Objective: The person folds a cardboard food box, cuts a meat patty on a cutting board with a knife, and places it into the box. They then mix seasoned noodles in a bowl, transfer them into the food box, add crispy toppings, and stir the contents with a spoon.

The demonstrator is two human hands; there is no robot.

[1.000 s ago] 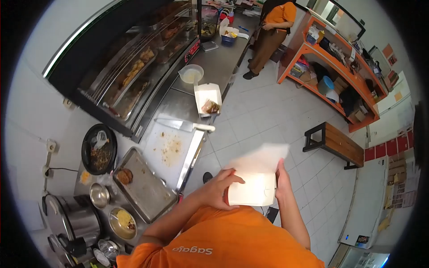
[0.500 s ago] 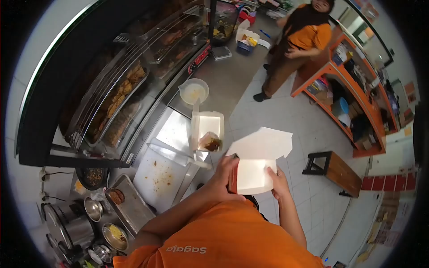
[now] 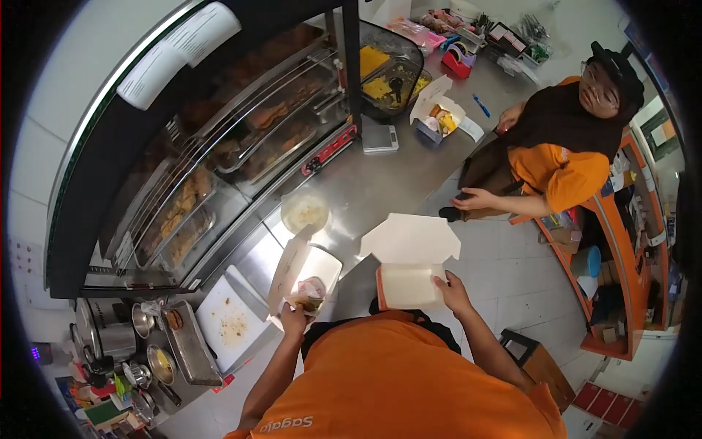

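An open, empty paper box [image 3: 411,285] with its lid raised is held at its right side by my right hand [image 3: 455,294], thumb inside the rim. At the counter edge, my left hand [image 3: 295,322] grips the lower end of a second open paper box [image 3: 322,265]. Inside that one lies a wrapped piece of food [image 3: 311,289] with something brown beside it. Just behind stands a clear plastic bowl [image 3: 304,212]. To the left, a white cutting board [image 3: 232,322] carries brown crumbs.
A co-worker [image 3: 563,146] stands at the right, one hand held out. Along the left runs a glass food cabinet [image 3: 241,146]. The steel counter [image 3: 395,175] bears a scale [image 3: 379,138] and a filled box [image 3: 439,117]. A metal tray [image 3: 191,344] lies lower left.
My left hand has let go of the empty box and moved left onto the box with food. My right hand still holds the empty one. The view has shifted, and the co-worker appears nearer.
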